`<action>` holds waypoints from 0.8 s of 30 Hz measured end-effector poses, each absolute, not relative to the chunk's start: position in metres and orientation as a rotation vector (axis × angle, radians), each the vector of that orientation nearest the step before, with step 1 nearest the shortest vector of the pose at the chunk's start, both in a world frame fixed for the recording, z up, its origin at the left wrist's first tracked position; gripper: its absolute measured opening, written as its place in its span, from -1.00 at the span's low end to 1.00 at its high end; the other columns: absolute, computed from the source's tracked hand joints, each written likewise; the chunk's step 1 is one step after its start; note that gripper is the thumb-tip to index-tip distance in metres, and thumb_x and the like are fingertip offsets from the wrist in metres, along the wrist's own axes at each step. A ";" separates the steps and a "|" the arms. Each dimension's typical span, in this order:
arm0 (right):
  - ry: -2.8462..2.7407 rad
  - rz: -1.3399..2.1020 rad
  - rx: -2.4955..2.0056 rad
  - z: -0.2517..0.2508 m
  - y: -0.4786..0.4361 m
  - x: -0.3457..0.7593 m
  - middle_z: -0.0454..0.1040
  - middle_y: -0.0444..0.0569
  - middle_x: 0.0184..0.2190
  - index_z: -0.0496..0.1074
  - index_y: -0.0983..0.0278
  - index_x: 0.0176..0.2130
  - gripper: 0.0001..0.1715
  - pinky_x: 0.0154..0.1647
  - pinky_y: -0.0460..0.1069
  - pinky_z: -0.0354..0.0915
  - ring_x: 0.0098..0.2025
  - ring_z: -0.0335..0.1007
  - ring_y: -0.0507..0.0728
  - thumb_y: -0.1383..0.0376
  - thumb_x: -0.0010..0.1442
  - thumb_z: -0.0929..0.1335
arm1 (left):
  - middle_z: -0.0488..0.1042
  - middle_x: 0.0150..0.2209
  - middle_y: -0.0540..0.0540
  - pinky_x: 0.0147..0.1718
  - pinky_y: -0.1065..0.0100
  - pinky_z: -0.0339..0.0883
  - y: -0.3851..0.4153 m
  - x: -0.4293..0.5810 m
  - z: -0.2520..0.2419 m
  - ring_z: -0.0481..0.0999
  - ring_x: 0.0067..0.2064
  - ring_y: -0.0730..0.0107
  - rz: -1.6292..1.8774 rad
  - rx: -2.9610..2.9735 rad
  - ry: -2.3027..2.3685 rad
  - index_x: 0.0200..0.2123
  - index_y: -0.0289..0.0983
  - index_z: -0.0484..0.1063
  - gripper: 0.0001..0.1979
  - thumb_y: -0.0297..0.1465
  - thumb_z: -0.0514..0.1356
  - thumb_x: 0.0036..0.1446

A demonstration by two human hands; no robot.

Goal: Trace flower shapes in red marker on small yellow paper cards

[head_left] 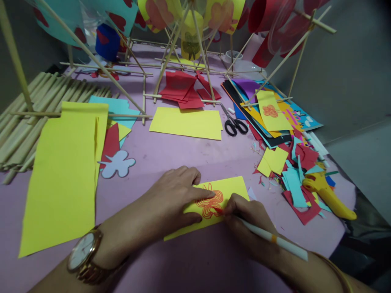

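Observation:
My left hand (171,199) lies flat with fingers spread on a small yellow paper sheet (232,187), pinning it to the pink tabletop. My right hand (247,221) is closed in a pinch round a white pen (275,238), whose red tip touches the paper. An orange-red flower outline (210,203) is drawn on the sheet between the two hands. A gold wristwatch (84,254) is on my left wrist.
Black-handled scissors (233,122) lie beyond the hands, beside another yellow sheet (186,122). A large yellow sheet (65,171) and a bundle of bamboo sticks (27,118) are at left. Paper scraps and a yellow cutter (328,195) sit right. Stick lantern frames (171,53) stand behind.

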State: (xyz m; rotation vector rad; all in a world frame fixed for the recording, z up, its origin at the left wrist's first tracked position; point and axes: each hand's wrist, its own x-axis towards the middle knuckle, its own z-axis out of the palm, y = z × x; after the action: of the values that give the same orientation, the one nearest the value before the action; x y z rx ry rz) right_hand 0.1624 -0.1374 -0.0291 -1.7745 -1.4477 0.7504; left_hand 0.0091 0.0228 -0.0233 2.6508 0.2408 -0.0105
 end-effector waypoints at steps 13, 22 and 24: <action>-1.368 0.831 -1.769 -0.032 -0.143 0.164 0.09 -0.33 -0.70 0.15 0.20 -0.48 -0.76 -0.70 -0.16 -0.10 -0.71 -0.05 -0.07 0.54 0.01 0.17 | 0.27 -0.14 -0.04 -0.26 0.25 0.10 0.023 0.009 -0.025 0.29 -0.14 0.20 0.013 2.670 0.232 0.05 0.11 0.30 -0.46 -0.28 0.33 -0.02; -1.404 0.829 -1.741 -0.034 -0.144 0.167 0.06 -0.33 -0.70 0.15 0.20 -0.49 -0.75 -0.69 -0.16 -0.09 -0.70 -0.07 -0.07 0.56 -0.02 0.17 | 0.26 -0.13 -0.04 -0.27 0.25 0.09 0.023 0.008 -0.026 0.29 -0.14 0.21 0.022 2.675 0.234 0.05 0.12 0.31 -0.46 -0.29 0.33 -0.03; -1.417 0.822 -1.727 -0.034 -0.144 0.166 0.08 -0.32 -0.69 0.15 0.20 -0.49 -0.74 -0.67 -0.16 -0.08 -0.69 -0.06 -0.07 0.57 -0.03 0.17 | 0.26 -0.14 -0.04 -0.27 0.25 0.09 0.024 0.008 -0.026 0.29 -0.14 0.20 0.026 2.682 0.232 0.05 0.12 0.31 -0.46 -0.27 0.34 -0.03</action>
State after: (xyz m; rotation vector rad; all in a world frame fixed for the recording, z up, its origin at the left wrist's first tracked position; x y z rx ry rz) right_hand 0.1663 -0.1435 -0.0339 -1.7268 -1.4174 0.8220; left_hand 0.0082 0.0236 -0.0263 2.6821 0.2323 0.0264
